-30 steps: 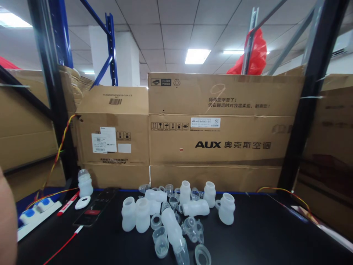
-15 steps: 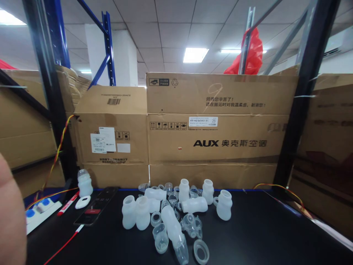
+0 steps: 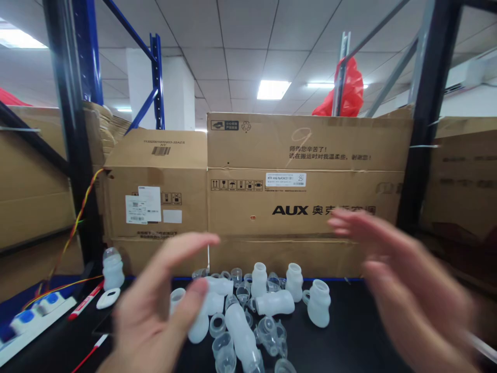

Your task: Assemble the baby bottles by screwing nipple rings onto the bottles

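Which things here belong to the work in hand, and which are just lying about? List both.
In hand:
- left hand, open, blurred, above the pile
- right hand, open, blurred, holding nothing
- pile of translucent white plastic bottles, clear caps and rings

Lying about:
- lone capped white bottle
- red marker pen
- white oval device
- brown cardboard boxes
- white power strip

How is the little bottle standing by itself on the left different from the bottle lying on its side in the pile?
The lone bottle stands upright; the tipped bottle lies on its side. The lone bottle wears a clear domed cap; the tipped bottle's mouth is not capped. The lone bottle stands apart near the red marker; the tipped bottle is crowded by other bottles and caps. Both are milky-white translucent plastic on the black table.
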